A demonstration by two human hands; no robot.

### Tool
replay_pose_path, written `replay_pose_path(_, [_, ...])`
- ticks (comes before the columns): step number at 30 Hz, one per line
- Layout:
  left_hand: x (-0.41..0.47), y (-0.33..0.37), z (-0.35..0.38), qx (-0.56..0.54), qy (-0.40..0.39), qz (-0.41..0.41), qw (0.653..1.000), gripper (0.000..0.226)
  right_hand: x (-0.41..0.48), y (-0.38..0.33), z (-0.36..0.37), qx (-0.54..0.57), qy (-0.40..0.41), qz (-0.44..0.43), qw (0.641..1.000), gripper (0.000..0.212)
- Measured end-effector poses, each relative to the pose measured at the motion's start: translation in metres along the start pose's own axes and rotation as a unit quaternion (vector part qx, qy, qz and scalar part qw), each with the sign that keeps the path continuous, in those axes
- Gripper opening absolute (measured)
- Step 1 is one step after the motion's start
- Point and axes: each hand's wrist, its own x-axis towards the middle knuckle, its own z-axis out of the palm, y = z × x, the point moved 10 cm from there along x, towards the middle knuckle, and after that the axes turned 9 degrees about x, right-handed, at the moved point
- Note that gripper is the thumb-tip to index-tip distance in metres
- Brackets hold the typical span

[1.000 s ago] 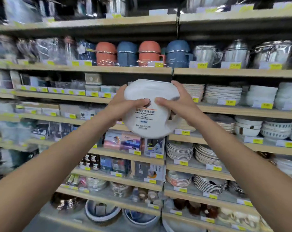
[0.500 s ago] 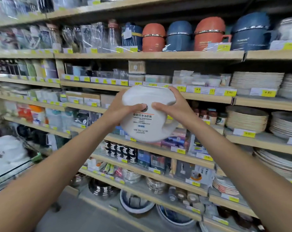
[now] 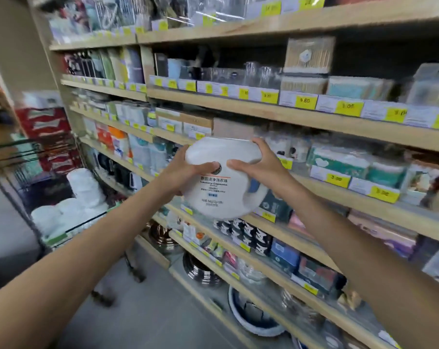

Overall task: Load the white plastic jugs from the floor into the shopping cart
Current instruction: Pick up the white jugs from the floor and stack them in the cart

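You hold the white jug [image 3: 223, 182] up in the air between both hands, in front of the wooden shelves [image 3: 314, 117] and clear of them. Its printed label faces you and its handle sits at the lower right. Your left hand [image 3: 185, 172] grips the jug's left side, thumb laid across the front just beside the round logo, the other fingers curled out of sight behind it. Your right hand [image 3: 258, 167] grips the upper right side, thumb on the front close to your left thumb and fingers hooked over the top edge. Both arms reach forward, nearly straight. Down to your left, well apart from the jug, stands the shopping cart [image 3: 60, 239], with more white jugs [image 3: 85, 190] piled inside it. The picture is blurred there, so you cannot count them. The shelves behind the jug carry boxed and bagged goods with yellow price tags [image 3: 305, 103] along their front edges. The lowest level holds stacked metal pots [image 3: 200, 270]. Grey floor [image 3: 137, 318] shows beneath your arms.
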Motion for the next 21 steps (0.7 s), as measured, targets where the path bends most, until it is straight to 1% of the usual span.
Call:
replay_pose_path(2, [0.021, -0.028, -0.020, 0.000, 0.028, -0.023, 0.999, 0.025, 0.035, 0.014, 0.031, -0.005, -0.035, 0.010, 0.999, 0.100])
replay_pose_path(6, [0.048, -0.092, -0.061, -0.012, 0.063, -0.069, 0.996, 0.026, 0.092, 0.044, 0.106, -0.026, -0.097, 0.039, 0.994, 0.111])
replay_pose_path(9, [0.064, -0.142, -0.095, -0.026, 0.081, -0.106, 0.991, 0.024, 0.124, 0.064, 0.167, -0.028, -0.150, 0.055, 0.987, 0.101])
replay_pose_path(11, [0.072, -0.173, -0.122, -0.033, 0.094, -0.128, 0.987, 0.021, 0.142, 0.079, 0.210, -0.027, -0.184, 0.076, 0.980, 0.101])
replay_pose_path(14, [0.088, -0.230, -0.165, -0.035, 0.098, -0.159, 0.982, 0.032, 0.165, 0.094, 0.279, -0.022, -0.219, 0.103, 0.970, 0.120])
replay_pose_path(17, [0.104, -0.288, -0.214, -0.046, 0.109, -0.194, 0.974, 0.025, 0.191, 0.108, 0.350, -0.033, -0.245, 0.118, 0.962, 0.131])
replay_pose_path(19, [0.118, -0.322, -0.248, -0.047, 0.103, -0.206, 0.972, 0.023, 0.212, 0.114, 0.395, -0.041, -0.258, 0.121, 0.958, 0.130])
replay_pose_path(21, [0.130, -0.349, -0.280, -0.048, 0.093, -0.217, 0.971, 0.022, 0.229, 0.120, 0.438, -0.061, -0.274, 0.136, 0.950, 0.123])
